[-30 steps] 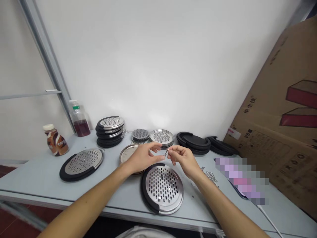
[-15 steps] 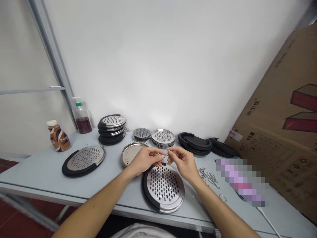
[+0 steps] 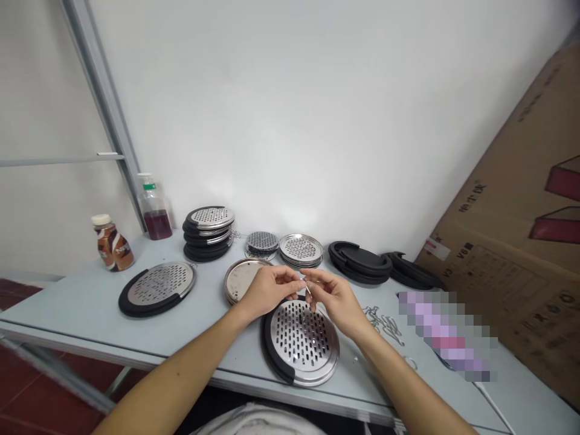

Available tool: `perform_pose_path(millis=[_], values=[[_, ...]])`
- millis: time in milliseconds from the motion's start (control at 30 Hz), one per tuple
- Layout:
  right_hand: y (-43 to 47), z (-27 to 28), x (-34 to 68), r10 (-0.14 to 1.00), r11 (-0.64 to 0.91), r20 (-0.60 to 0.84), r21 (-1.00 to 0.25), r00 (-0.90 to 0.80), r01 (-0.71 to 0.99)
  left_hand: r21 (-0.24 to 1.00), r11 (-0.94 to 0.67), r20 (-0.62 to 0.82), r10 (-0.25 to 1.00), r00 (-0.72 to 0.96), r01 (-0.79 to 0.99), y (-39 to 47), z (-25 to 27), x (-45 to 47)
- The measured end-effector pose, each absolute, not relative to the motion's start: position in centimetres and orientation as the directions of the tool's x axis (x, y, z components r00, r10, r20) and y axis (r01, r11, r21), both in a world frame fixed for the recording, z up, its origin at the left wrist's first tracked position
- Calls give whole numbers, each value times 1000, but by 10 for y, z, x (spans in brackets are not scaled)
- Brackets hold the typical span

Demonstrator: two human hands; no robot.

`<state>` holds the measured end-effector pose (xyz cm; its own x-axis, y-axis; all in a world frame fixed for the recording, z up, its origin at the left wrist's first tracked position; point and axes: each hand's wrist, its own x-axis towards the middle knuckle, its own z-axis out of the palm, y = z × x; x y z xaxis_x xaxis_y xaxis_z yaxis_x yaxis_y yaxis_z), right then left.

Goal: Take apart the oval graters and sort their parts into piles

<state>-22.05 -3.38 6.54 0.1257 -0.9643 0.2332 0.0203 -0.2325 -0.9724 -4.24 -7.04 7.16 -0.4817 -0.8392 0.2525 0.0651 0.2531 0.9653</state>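
My left hand and my right hand meet above a round perforated metal disc with a black rim around its left side. Thumbs and fingertips of both hands are closed on a small, thin metal piece; its exact shape is mostly hidden by the fingers. Beyond my left hand lies a shallow round metal tray, partly covered by that hand. To the right of my right wrist is a loose pile of metal hooks, with a metal ring nearer me.
Another black-rimmed disc lies at left, before a stack of similar discs. Perforated plates and black rims sit along the wall. Two bottles stand far left. A large cardboard box leans at right.
The fingers of both hands have shifted slightly around the small metal piece, which now tilts differently. My right fingers are more spread. The camera view has moved a little.
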Motion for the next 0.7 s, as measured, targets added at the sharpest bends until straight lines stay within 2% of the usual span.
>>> perform_pose_path(millis=[200, 367, 500, 700], values=[[-34, 70, -222, -956, -165, 173, -985, 235, 56, 974, 212, 226, -850, -475, 83, -71, 74, -41], [-32, 66, -220, -951, -269, 236, -951, 201, -154, 971, 199, 237, -881, -409, 133, -74, 70, -42], [-30, 60, -221, -924, -382, 349, -860, 155, -340, 952, 285, 305, -868, -392, 109, -76, 68, -41], [-28, 61, -223, -882, -465, 443, -764, 160, -447, 911, 412, 382, -839, -388, 5, -74, 67, -41]])
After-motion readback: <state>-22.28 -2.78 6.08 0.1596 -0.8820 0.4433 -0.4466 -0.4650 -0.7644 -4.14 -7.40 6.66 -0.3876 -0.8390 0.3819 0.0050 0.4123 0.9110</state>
